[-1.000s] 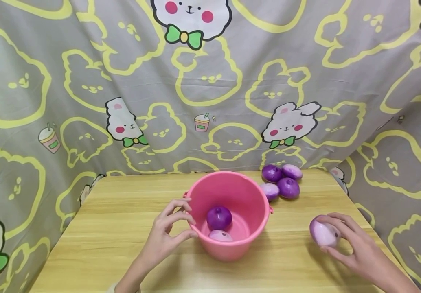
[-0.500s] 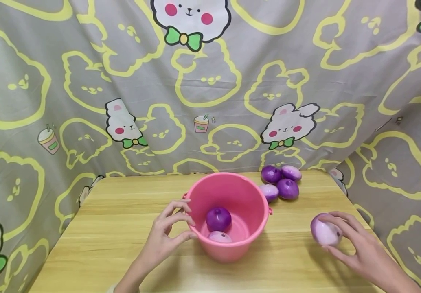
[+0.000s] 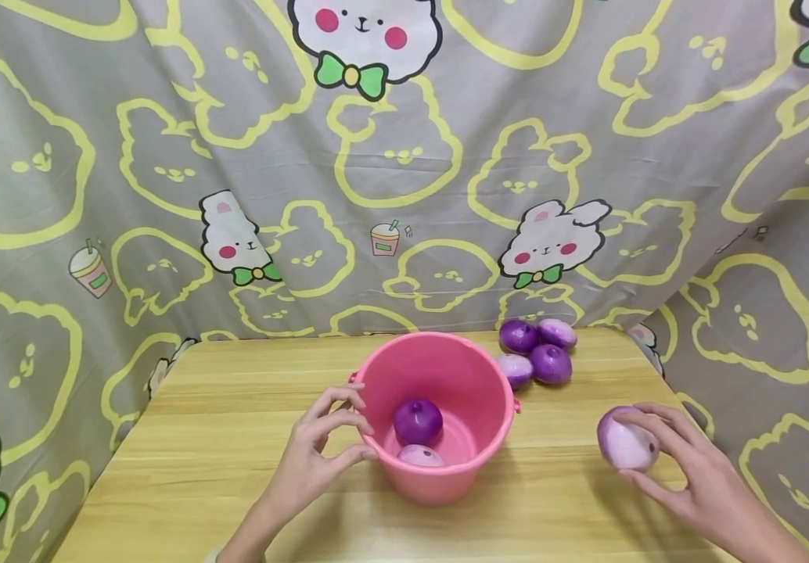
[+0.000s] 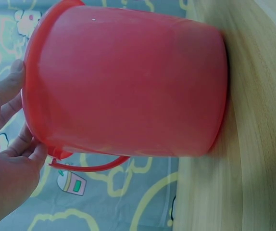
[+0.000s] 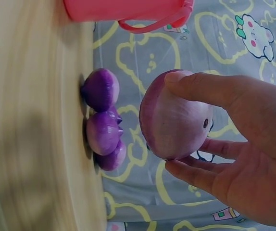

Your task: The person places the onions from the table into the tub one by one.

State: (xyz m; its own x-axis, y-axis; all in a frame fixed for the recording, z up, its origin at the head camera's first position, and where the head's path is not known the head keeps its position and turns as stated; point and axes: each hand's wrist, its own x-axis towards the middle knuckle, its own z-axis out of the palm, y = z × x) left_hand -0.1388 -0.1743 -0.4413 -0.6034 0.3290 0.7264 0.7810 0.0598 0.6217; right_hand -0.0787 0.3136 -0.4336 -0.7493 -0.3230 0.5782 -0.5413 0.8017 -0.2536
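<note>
A pink bucket [image 3: 440, 486] stands upright on the wooden table, its handle hanging down at the side in the left wrist view. My left hand [image 3: 316, 442] holds the bucket's rim at its left side, with thumb and fingers at the edge. Inside the bucket lie a dark purple onion [image 3: 418, 422] and a paler onion [image 3: 420, 455], partly hidden by the near rim. To the right, my right hand [image 3: 700, 473] grips a pale purple onion [image 5: 174, 118] between thumb and fingers, raised above the tabletop and apart from the bucket.
Several purple onions [image 3: 551, 364] sit in a cluster at the table's back right, one partly behind the bucket. A grey curtain [image 3: 404, 188] with yellow cartoon outlines hangs behind the wooden table [image 3: 235, 407] and along both sides.
Hardly anything differs. The onion in my right hand tilts slightly and rises a little; my left hand stays at the bucket's rim. The whole head view shifts slightly.
</note>
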